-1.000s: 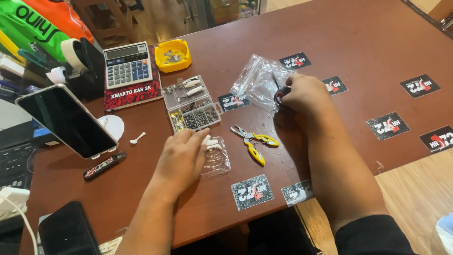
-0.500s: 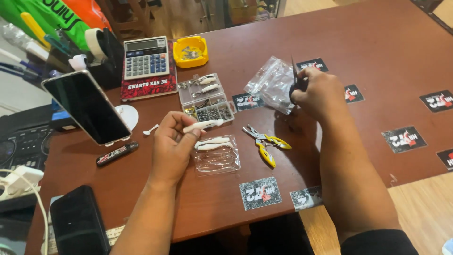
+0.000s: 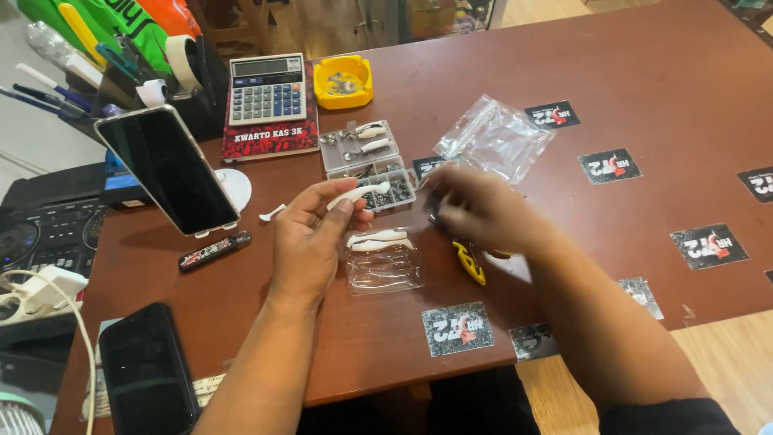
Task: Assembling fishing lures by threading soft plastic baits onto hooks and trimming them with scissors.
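My left hand (image 3: 310, 242) is raised a little above the brown table (image 3: 628, 72) and pinches a white soft-plastic lure (image 3: 358, 193) between thumb and fingers. My right hand (image 3: 483, 209) is blurred, close to the right of the lure. Its fingers are curled on a small dark piece (image 3: 435, 217). Below the hands lies a clear blister pack (image 3: 385, 274) with two more white lures (image 3: 378, 239) on it. Yellow-handled pliers (image 3: 469, 262) lie partly under my right hand.
A clear compartment box (image 3: 362, 157) of small metal parts, a crumpled clear bag (image 3: 495, 137), a calculator (image 3: 268, 89) and a yellow ashtray (image 3: 342, 80) stand behind. A propped phone (image 3: 167, 171) and a flat black phone (image 3: 145, 370) are left. Black stickers (image 3: 457, 329) dot the table.
My left hand picked a white lure off the blister pack and lifted it. My right hand left the clear bag and swung left toward the lure.
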